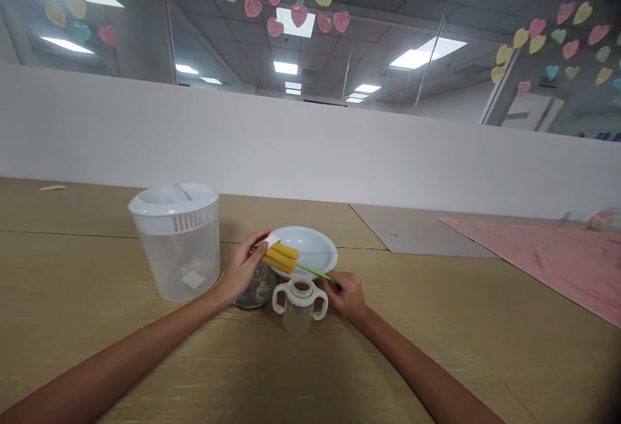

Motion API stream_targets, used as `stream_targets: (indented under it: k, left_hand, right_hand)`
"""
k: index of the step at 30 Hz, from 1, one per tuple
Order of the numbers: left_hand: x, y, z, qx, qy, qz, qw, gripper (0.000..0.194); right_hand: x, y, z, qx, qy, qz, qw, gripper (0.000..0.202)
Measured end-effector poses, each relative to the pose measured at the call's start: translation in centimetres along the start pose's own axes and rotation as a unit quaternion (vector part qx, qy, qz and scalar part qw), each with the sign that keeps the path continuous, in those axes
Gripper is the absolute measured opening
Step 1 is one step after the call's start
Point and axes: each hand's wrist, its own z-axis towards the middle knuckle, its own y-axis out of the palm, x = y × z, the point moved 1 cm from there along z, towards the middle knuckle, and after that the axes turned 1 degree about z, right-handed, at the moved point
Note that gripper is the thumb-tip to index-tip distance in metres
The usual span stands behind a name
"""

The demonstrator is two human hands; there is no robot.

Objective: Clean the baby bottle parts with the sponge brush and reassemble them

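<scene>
"Head view: what do our hands hold?"

"Our left hand (244, 267) pinches the white end of a yellow sponge bottle brush (282, 258); our right hand (348, 294) grips its green handle (315, 272)."

"And where do we have the brush?"

"In the air, across our view of the white bowl's (317, 252) near edge, beside the two-handled baby bottle (298, 314). A lidded plastic pitcher (187, 252) stands to our left."

Ok, so you've got one green-handled yellow sponge brush (281, 257), one clear two-handled cup (297, 314), one round white bowl (317, 250), one white-lidded clear plastic pitcher (182, 256), one clear rounded vessel (251, 298), one pink cloth (548, 256).
</scene>
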Motion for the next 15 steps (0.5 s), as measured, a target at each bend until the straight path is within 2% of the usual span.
stream_targets:
  k: [5, 8, 11, 15]
  left_hand:
    - [0.8, -0.6, 0.6, -0.048, -0.03, -0.021, 0.998, 0.055]
    - [0.9, -1.3, 0.8, -0.052, -0.018, 0.015, 0.998, 0.052]
    - [0.6, -2.0, 0.5, -0.068, 0.071, 0.122, 0.988, 0.044]
    - [0.0, -2.0, -0.3, -0.174, 0.202, 0.275, 0.924, 0.03]
  right_hand:
    - [0.2, 0.0, 0.1, 0.014, 0.033, 0.029, 0.999, 0.029]
    - [0.5, 0.0, 0.1, 0.022, 0.069, 0.048, 0.996, 0.032]
    - [0.9, -0.1, 0.3, 0.058, 0.124, 0.058, 0.989, 0.036]
    - [1.1, -0.3, 0.6, 0.102, 0.201, 0.077, 0.971, 0.039]
